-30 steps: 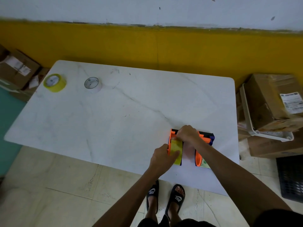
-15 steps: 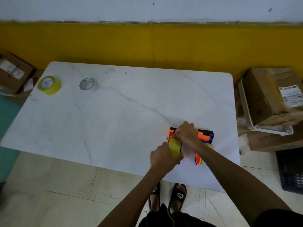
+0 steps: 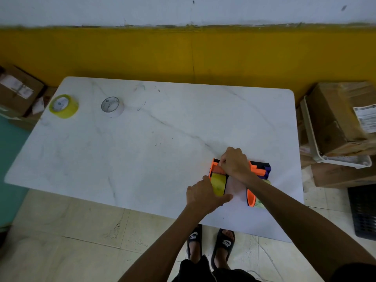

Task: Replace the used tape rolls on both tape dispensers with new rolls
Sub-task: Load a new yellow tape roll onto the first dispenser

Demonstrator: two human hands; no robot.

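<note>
Two orange and black tape dispensers lie side by side near the front right of the white marble table [image 3: 162, 139]. The left dispenser [image 3: 216, 169] carries a yellow roll [image 3: 218, 183]. My left hand [image 3: 204, 195] grips that roll and the dispenser's side. My right hand [image 3: 236, 163] rests over the top of the left dispenser, fingertips pinched at its orange front end. The right dispenser [image 3: 258, 169] lies under my right forearm, its roll [image 3: 262, 204] mostly hidden. A yellow tape roll [image 3: 64, 106] and a white tape roll [image 3: 112, 106] stand at the far left.
Cardboard boxes [image 3: 341, 119] with a white tray [image 3: 313, 143] are stacked right of the table. More boxes [image 3: 18, 92] sit at the left. A black crate [image 3: 364, 212] stands on the floor at right. A yellow wall runs behind.
My left hand has slid closer onto the yellow roll. My right hand's fingers have shifted to the orange front of the left dispenser. The view has tilted slightly.
</note>
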